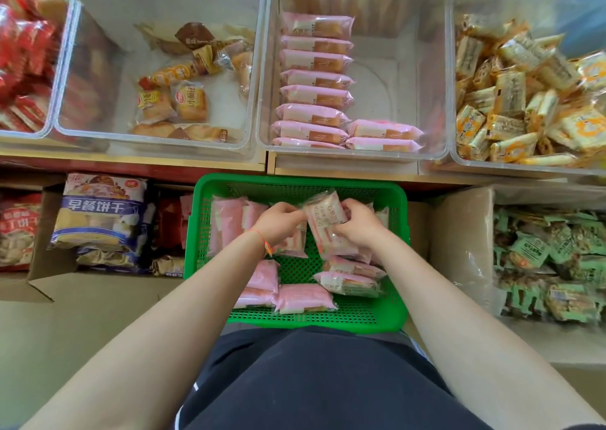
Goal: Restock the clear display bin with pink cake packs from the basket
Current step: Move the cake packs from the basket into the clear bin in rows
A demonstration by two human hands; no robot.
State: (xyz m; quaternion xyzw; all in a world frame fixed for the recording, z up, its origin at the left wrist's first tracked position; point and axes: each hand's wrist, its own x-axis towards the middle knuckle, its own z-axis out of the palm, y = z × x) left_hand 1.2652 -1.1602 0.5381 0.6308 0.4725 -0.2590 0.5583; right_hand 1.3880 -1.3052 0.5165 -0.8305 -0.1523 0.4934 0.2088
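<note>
head view, hands: left hand [277,221] and right hand [355,224] are both pinching a held pack [324,219] between them, over the green basket [398,265]
head view, stock: loose pink cake packs [303,298] are lying beneath the hands; the clear display bin [423,78] is sitting ahead of them, its right side mostly bare
risk: the slick wrapper is looking slippery, so the pack could be dropping short of the bin, or landing askew on the stacked row [314,78]
</note>
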